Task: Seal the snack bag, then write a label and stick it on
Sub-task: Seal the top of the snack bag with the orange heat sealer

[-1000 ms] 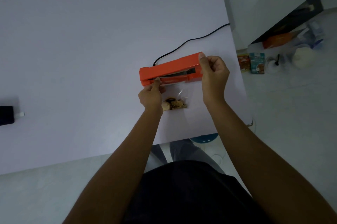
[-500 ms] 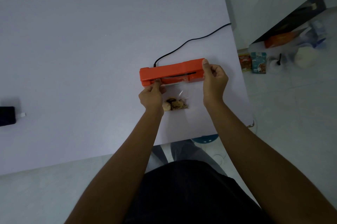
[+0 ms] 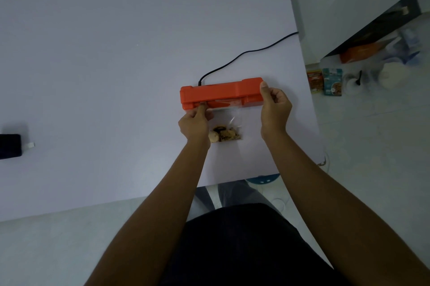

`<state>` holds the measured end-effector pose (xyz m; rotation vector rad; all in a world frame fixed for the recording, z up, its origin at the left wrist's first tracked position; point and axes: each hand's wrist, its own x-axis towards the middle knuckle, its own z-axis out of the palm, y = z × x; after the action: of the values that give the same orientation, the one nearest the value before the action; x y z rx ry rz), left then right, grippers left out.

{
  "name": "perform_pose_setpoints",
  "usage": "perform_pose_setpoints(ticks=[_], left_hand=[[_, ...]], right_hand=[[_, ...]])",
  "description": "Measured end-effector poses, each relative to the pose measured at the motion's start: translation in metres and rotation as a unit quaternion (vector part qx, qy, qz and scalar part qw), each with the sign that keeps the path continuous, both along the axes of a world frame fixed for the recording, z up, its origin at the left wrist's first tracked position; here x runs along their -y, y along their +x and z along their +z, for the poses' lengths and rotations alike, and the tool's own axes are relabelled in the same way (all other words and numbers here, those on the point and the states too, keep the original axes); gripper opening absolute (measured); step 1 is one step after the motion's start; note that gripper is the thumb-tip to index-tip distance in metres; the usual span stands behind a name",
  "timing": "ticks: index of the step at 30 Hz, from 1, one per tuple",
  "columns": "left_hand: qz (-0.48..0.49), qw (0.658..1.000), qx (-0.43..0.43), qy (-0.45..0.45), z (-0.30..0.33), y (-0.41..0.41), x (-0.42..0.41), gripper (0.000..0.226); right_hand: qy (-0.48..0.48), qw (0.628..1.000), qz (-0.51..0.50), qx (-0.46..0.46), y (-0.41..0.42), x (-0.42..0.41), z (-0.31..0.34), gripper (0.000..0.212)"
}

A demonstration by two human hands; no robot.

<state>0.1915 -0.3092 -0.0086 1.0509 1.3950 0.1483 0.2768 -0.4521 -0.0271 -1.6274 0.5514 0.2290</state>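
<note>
Now, right hand (image 3: 275,108): curled around the right end of the orange sealer (image 3: 221,96), thumb laid on top of the lid, fingers folded beneath, and it reads as pressing down.
Left hand (image 3: 195,121): pinching the bag's left upper edge, fingertips (image 3: 202,106) tucked right at the sealer's mouth (whether they grip plastic alone or touch the base too, cannot tell).
Sealer: lid down, or nearly so, lying across the table (image 3: 93,76) in front of the person, black cord (image 3: 244,55) trailing off its back toward the far right edge.
Snack bag (image 3: 226,128): clear plastic, flat on the table between the two hands, its open top fed into the sealer, the snacks (image 3: 223,135) bunched at the near end, well clear of the heating strip.
Off to the side: a dark device (image 3: 10,146) at the left edge of the table, well apart from the action.
Progress: early, I'd say; the seal looks to be in the making, with the bag placed and the lid down.
Still to do: lift the lid, check the seam, then write a label and stick it on.
Missing from view: no pen or label anywhere on the table.
Watch for: the bag's mouth slipping crooked under the lid, which would likely leave a gap in the seam.
</note>
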Motion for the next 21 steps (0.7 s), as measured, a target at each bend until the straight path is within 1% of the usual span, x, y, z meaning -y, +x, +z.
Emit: perform_pose_setpoints(ticks=[5, 11, 16, 21], left_hand=[[0.002, 1.000, 0.002, 0.001, -0.0008, -0.0014, -0.0001, 0.015], [0.002, 1.000, 0.001, 0.002, -0.0012, -0.0001, 0.0001, 0.018], [0.003, 1.000, 0.000, 0.001, -0.0017, 0.0003, -0.0007, 0.022], [0.007, 1.000, 0.000, 0.003, -0.0024, -0.0002, 0.0004, 0.023]], right_hand=[[0.008, 1.000, -0.003, -0.003, 0.0012, 0.0021, -0.0039, 0.026], [0.007, 1.000, 0.008, 0.008, 0.0020, 0.0043, -0.0062, 0.029], [0.008, 1.000, 0.017, 0.013, 0.0029, 0.0044, -0.0046, 0.018], [0.003, 1.000, 0.022, 0.019, 0.0020, 0.0052, -0.0022, 0.014]])
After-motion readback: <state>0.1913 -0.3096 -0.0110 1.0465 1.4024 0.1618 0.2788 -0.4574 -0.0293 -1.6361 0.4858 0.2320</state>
